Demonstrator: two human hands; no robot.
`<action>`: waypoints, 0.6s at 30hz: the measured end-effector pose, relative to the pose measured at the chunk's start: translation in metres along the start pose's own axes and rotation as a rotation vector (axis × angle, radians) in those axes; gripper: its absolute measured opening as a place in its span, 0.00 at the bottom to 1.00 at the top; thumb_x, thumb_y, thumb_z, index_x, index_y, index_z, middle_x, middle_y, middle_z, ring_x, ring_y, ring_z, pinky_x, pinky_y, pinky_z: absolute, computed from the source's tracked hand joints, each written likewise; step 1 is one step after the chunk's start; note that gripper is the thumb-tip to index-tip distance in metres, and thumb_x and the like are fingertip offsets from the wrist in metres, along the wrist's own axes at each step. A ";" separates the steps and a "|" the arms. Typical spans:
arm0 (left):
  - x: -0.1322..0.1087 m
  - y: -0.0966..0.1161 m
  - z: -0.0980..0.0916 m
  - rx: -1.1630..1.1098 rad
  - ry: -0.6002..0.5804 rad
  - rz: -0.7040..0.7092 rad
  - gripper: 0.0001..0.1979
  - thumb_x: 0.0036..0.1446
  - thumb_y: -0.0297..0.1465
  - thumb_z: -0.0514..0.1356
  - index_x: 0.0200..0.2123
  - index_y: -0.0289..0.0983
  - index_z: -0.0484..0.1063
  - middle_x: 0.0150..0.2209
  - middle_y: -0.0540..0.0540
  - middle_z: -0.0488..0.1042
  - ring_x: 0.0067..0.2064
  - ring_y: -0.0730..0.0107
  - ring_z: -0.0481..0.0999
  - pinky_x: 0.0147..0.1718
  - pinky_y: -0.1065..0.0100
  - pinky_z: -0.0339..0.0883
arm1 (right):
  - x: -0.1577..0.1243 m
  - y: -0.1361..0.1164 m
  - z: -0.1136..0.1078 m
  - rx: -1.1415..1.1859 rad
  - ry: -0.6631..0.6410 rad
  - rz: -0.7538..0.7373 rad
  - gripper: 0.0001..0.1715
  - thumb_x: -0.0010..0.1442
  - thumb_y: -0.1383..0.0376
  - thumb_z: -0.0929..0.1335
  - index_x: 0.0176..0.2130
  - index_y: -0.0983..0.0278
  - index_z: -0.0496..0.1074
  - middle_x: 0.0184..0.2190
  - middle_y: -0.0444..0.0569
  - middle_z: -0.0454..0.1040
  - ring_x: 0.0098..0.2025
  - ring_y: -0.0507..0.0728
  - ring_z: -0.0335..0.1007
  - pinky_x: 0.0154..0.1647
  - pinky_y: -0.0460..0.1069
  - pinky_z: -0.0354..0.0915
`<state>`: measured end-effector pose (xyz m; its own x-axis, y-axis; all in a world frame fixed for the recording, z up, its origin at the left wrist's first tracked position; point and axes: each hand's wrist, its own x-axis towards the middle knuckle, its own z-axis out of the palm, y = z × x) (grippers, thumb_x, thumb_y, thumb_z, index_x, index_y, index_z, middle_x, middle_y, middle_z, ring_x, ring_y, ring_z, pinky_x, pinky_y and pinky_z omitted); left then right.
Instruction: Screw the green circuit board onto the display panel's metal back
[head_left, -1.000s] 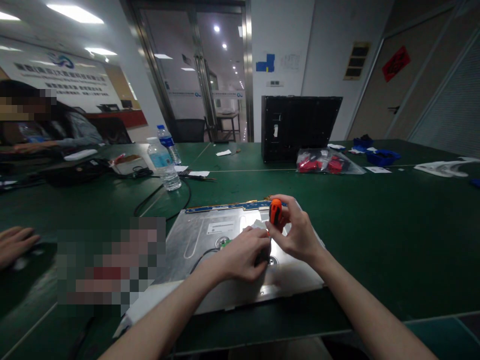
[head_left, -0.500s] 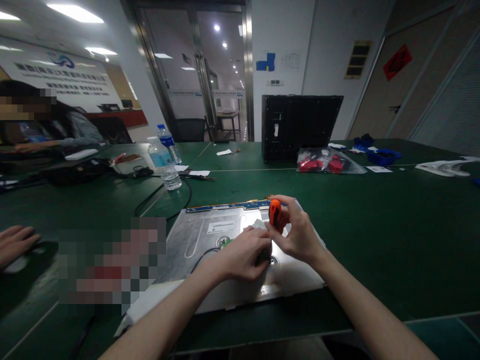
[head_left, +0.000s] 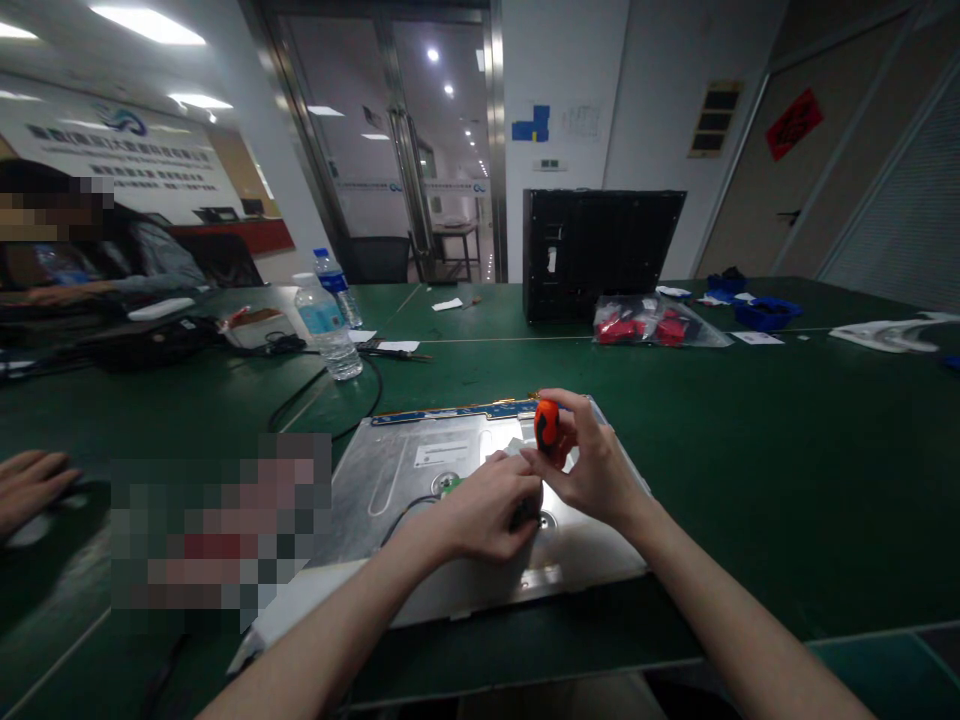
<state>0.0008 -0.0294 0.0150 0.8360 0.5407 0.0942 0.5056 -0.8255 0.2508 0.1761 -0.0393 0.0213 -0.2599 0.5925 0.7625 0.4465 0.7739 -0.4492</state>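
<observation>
A silver metal panel (head_left: 405, 480), the back of a flat screen, lies on the green table in front of me, with a blue circuit strip (head_left: 450, 413) along its far edge. My right hand (head_left: 592, 465) is closed round the orange and black handle of a screwdriver (head_left: 547, 424) held upright over the panel. My left hand (head_left: 487, 505) is curled with its fingertips pinched at the lower end of the tool, on a small dark part I cannot make out. A black cable (head_left: 405, 512) runs under my left wrist.
Two water bottles (head_left: 326, 325) stand at the back left near black cables (head_left: 315, 385). A black case (head_left: 600, 250) and a bag of red parts (head_left: 652, 325) sit behind. Blue trays (head_left: 765, 312) lie far right. Another person's hand (head_left: 30, 485) rests at the left edge.
The screwdriver handle has shifted slightly left and tilted in my right hand. My left hand has stayed in place.
</observation>
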 end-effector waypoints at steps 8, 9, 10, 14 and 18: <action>0.001 0.001 -0.002 -0.005 -0.010 0.001 0.03 0.48 0.26 0.61 0.29 0.36 0.70 0.34 0.45 0.73 0.37 0.63 0.71 0.42 0.62 0.65 | 0.001 0.000 -0.001 -0.033 0.003 -0.039 0.29 0.60 0.65 0.68 0.56 0.60 0.53 0.26 0.37 0.65 0.21 0.48 0.63 0.21 0.41 0.61; 0.001 0.001 -0.002 -0.004 -0.011 0.001 0.03 0.48 0.25 0.61 0.29 0.36 0.69 0.34 0.46 0.73 0.36 0.64 0.71 0.42 0.62 0.65 | 0.001 0.000 -0.001 -0.034 0.003 -0.043 0.28 0.61 0.65 0.68 0.56 0.60 0.52 0.26 0.37 0.65 0.21 0.47 0.63 0.20 0.41 0.61; 0.001 0.002 -0.003 -0.003 -0.012 0.001 0.03 0.48 0.25 0.60 0.29 0.36 0.69 0.33 0.46 0.73 0.36 0.64 0.71 0.42 0.62 0.65 | 0.001 0.000 -0.001 -0.035 0.005 -0.046 0.28 0.61 0.64 0.67 0.55 0.60 0.52 0.26 0.37 0.65 0.21 0.47 0.63 0.20 0.41 0.61; 0.002 0.003 -0.004 0.007 -0.021 0.004 0.03 0.48 0.25 0.60 0.28 0.36 0.70 0.31 0.47 0.74 0.35 0.64 0.72 0.42 0.62 0.64 | 0.001 -0.002 -0.002 -0.042 0.020 -0.056 0.26 0.61 0.63 0.68 0.53 0.59 0.51 0.26 0.36 0.64 0.20 0.47 0.63 0.19 0.41 0.59; 0.002 0.003 -0.003 0.012 -0.025 0.007 0.02 0.48 0.25 0.60 0.27 0.36 0.70 0.28 0.48 0.73 0.33 0.65 0.71 0.40 0.63 0.64 | 0.001 -0.003 -0.001 -0.046 0.041 -0.051 0.28 0.60 0.63 0.69 0.52 0.57 0.49 0.26 0.35 0.62 0.20 0.47 0.61 0.19 0.40 0.57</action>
<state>0.0031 -0.0300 0.0190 0.8442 0.5312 0.0719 0.5025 -0.8310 0.2387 0.1759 -0.0410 0.0237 -0.2484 0.5426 0.8024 0.4731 0.7908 -0.3883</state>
